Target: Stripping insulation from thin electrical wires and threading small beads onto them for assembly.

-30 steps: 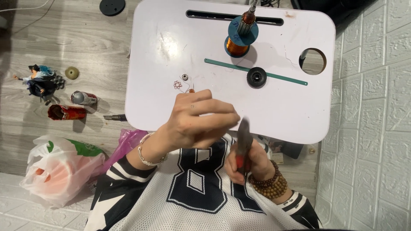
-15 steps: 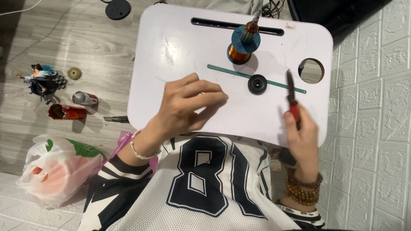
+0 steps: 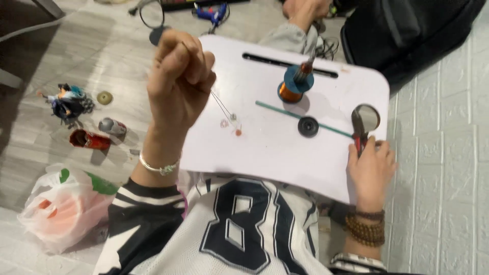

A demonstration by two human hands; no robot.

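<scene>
Above the white plastic lap tray (image 3: 285, 158), the left hand (image 3: 178, 76) pinches thin wire leads (image 3: 222, 106), while the right hand (image 3: 371, 170) grips red-handled pliers (image 3: 360, 130) at the tray's right edge.

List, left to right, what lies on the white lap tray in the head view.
Left hand pinching thin wire leads → copper wire coil on blue spool → black round disc → red-handled pliers under right hand, all over the white lap tray.
</scene>
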